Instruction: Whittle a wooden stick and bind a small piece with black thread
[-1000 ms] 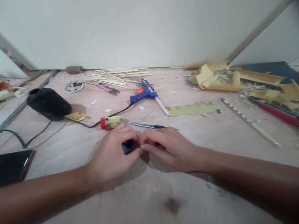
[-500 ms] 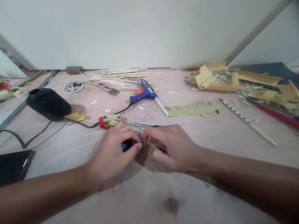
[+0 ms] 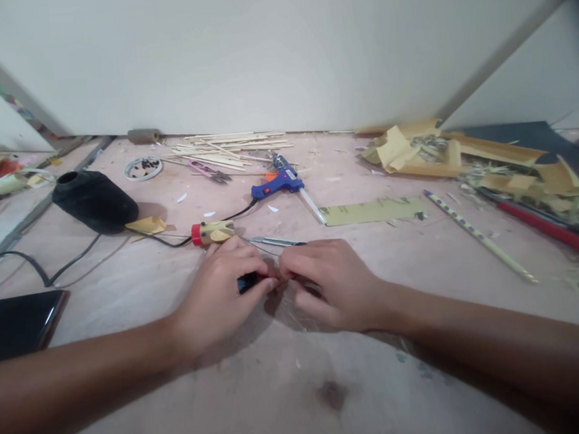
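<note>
My left hand point(image 3: 225, 292) and my right hand point(image 3: 332, 284) meet at the middle of the worktop, their fingertips almost touching. Both are closed in a pinch, and what lies between the fingertips is too small and covered to name. A dark patch shows inside the curl of my left fingers. Just beyond my left hand lies a small cream-coloured model piece with a red end point(image 3: 214, 232). A slim metal-bladed tool point(image 3: 274, 241) lies behind my right hand, its dark end partly hidden by the knuckles. A thin wire or thread runs near it.
A blue glue gun point(image 3: 279, 181) with a clear glue stick lies behind the hands, by pink-handled snips point(image 3: 208, 171) and thin wooden sticks point(image 3: 234, 144). Left are a black bottle-shaped object point(image 3: 95, 202) and a phone point(image 3: 20, 322). Right are a sandpaper strip point(image 3: 374, 211), a pencil point(image 3: 479, 235) and scraps.
Both hands stay in nearly the same place. The fingertips have drawn slightly closer together, and the small brownish bit between them shows less than before.
</note>
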{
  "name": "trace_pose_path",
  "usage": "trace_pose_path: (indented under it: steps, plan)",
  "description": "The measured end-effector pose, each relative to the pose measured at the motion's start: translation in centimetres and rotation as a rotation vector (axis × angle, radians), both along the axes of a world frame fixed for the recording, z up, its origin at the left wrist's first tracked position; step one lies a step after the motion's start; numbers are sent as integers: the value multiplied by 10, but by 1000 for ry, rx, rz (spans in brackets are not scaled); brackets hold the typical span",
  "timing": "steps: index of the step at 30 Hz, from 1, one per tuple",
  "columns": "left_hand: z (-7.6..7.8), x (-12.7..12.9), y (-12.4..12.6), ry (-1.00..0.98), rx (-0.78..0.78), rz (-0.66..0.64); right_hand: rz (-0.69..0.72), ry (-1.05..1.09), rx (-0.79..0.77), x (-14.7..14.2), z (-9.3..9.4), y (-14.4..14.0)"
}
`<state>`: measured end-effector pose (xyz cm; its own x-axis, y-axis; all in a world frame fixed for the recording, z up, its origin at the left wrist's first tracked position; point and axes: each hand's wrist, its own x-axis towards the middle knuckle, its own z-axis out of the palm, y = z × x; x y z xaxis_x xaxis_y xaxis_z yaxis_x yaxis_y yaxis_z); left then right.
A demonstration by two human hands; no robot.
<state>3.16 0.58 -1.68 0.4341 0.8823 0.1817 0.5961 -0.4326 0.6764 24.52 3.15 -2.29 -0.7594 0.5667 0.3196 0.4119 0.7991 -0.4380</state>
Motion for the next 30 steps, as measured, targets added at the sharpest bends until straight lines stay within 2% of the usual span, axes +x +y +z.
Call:
trace_pose_path:
  steps: [17, 24, 30]
  plan:
    - [-1, -1, 1, 49, 18, -22, 109, 75, -75, 0, 7, 5]
    - [0, -1, 2, 43, 6, -30, 139, 118, -78, 0, 3, 7]
    - [-1, -1, 2, 49, -14, -34, 77, 204, 0, -2, -2, 7]
